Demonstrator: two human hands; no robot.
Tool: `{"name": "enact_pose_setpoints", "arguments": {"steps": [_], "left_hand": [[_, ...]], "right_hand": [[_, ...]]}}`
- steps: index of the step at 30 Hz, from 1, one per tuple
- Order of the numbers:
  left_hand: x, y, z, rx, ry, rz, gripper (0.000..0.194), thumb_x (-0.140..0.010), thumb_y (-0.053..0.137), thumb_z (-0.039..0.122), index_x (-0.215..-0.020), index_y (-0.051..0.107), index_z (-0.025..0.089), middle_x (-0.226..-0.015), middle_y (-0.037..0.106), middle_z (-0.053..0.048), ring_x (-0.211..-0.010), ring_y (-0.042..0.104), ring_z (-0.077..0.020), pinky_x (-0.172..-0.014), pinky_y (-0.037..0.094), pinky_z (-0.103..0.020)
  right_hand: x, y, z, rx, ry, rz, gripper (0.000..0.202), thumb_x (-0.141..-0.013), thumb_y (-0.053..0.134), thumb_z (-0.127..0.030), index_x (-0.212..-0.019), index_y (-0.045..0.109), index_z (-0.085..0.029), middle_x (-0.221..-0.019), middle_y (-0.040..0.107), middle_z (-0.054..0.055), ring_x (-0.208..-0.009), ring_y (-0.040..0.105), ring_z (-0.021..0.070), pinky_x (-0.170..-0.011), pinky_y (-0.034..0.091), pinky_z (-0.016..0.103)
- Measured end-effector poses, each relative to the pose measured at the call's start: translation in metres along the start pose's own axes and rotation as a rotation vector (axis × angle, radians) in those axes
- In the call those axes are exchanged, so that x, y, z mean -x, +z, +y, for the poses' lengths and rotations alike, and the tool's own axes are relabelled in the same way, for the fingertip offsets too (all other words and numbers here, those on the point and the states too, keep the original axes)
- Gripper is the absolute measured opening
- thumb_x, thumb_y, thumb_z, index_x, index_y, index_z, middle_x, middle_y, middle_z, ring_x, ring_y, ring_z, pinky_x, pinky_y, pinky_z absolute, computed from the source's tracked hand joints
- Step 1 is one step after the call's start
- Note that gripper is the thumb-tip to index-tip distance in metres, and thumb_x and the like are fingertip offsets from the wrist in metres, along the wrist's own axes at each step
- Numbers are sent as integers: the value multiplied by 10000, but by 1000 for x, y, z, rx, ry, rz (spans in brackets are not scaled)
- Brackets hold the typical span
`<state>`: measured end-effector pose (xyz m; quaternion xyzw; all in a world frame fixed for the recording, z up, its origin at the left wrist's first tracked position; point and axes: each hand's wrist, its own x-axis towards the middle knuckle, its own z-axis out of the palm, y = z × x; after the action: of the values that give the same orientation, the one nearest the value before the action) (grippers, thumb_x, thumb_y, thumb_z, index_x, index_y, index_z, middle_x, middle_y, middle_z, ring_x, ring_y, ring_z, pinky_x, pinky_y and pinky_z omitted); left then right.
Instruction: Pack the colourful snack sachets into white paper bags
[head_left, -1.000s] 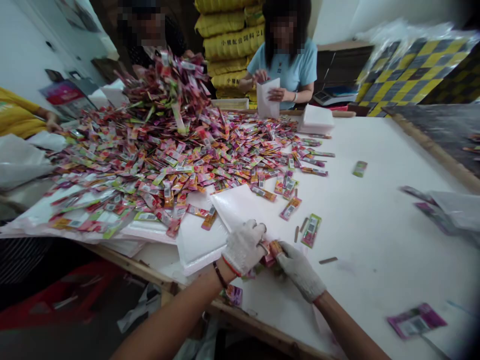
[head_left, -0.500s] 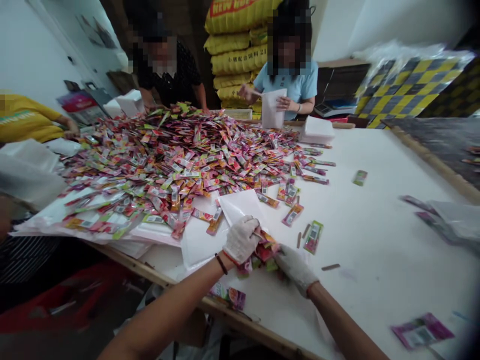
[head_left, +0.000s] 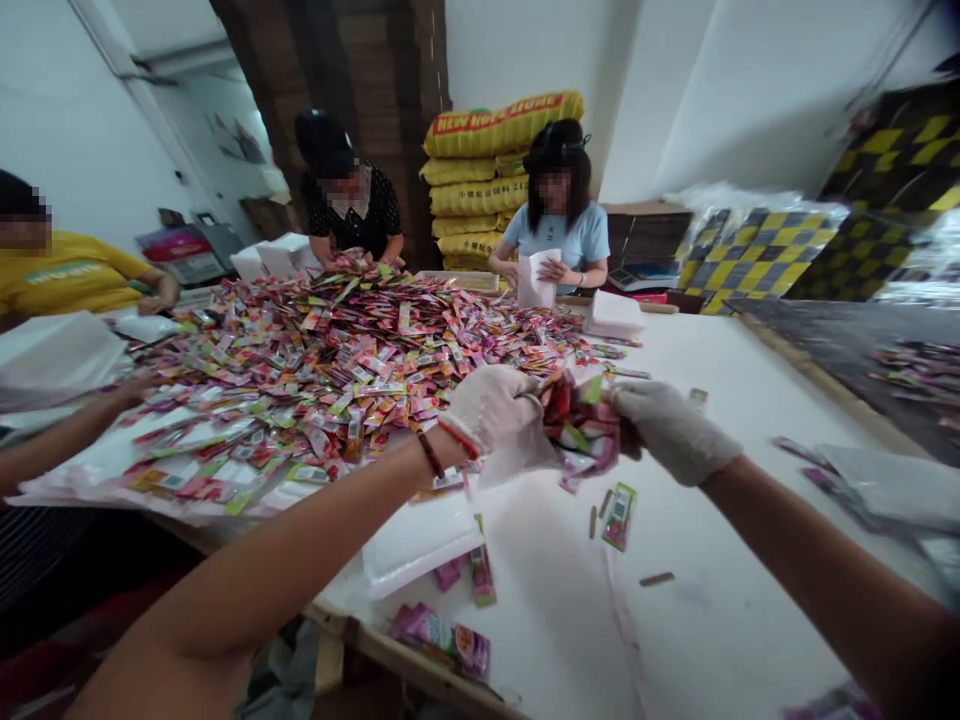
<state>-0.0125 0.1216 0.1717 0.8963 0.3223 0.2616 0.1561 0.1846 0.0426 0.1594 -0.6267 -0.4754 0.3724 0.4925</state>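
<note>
In a white knitted glove, my left hand (head_left: pixel 491 408) is closed on a whitish plastic bag (head_left: pixel 519 456), raised above the table. A bunch of small colourful packets (head_left: pixel 581 425) fills the space between my hands at the bag's mouth. My right hand (head_left: pixel 675 430), also gloved, is closed on the right end of that bunch; its fingertips are partly hidden. Below my left arm lies a stack of white bags (head_left: pixel 420 545), with several packets beside it. A large heap of the same packets (head_left: pixel 360 360) spreads across the table beyond my left hand.
Three co-workers are around the table: one in yellow (head_left: pixel 82 275), one in black (head_left: pixel 352 215), one in light blue (head_left: pixel 559 240) holding a white bag. A loose packet (head_left: pixel 619 517) and brown strips lie on the white tabletop (head_left: pixel 720 640). Filled bags (head_left: pixel 885 485) lie at right.
Both hands have risen from the tabletop with the bag and the bunch of packets, moving farther forward. My right hand has shifted rightward. The view has tilted up.
</note>
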Motion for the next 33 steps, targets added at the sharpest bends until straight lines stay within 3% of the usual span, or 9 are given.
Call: {"name": "enact_pose_setpoints", "arguments": {"steps": [4,8,13,18,21,25,27,29,33], "left_hand": [[-7,-3,-5,209,-108,11,278,-749,489,295,-623,645,102,-514,421,39,-537,419,-82,-511,291,-182],[1,4,-3,324,-84,-2,253,-737,466,279,-578,577,118,-533,405,43,-544,382,-77,-510,278,-184],[-5,6,-4,198,15,38,285,-753,463,279,-505,442,141,-548,378,41,-557,374,-78,-534,278,-195],[-10,3,12,-48,198,44,258,-777,473,252,-540,491,152,-613,470,0,-617,434,-110,-597,324,-229],[15,31,27,-65,280,-31,217,-814,470,261,-636,546,164,-726,540,-24,-682,476,-125,-621,345,-240],[75,108,33,-202,267,-254,129,-814,490,250,-717,557,197,-776,568,-17,-684,506,-147,-574,346,-268],[102,142,34,-228,193,-281,118,-819,477,246,-734,551,211,-793,570,-15,-697,523,-160,-583,372,-283],[121,163,36,-207,97,-220,129,-817,496,324,-848,561,218,-874,575,-34,-781,544,-193,-643,420,-309],[130,173,39,-243,-6,-198,251,-822,493,300,-1045,532,191,-975,584,-70,-843,559,-232,-669,461,-353]], "right_hand": [[-3,-19,-24,224,8,-44,306,-693,596,-384,-503,468,-181,-341,412,-44,-291,338,57,-298,214,181],[2,-26,-28,199,-33,-75,316,-698,579,-427,-533,480,-177,-363,410,-41,-316,333,61,-321,218,194],[6,-27,-26,319,-48,-85,314,-697,567,-417,-512,479,-179,-386,429,-32,-343,355,65,-341,247,195],[30,-37,-3,548,14,-138,322,-740,503,-381,-495,479,-174,-392,467,-21,-350,411,76,-354,300,192],[67,-42,35,588,193,-210,325,-784,438,-365,-538,515,-168,-443,514,-5,-370,452,86,-368,330,194],[122,-22,102,560,480,-345,203,-773,428,-274,-644,554,-181,-502,537,-10,-377,446,93,-371,340,205],[141,0,131,515,414,-326,160,-767,414,-203,-710,563,-189,-616,599,20,-481,522,125,-463,422,241],[150,21,156,557,217,-197,133,-753,435,-147,-774,561,-184,-801,639,76,-685,587,172,-651,478,290],[142,47,188,705,80,-22,140,-809,440,-146,-861,569,-165,-988,597,129,-863,567,212,-797,447,343]]}}
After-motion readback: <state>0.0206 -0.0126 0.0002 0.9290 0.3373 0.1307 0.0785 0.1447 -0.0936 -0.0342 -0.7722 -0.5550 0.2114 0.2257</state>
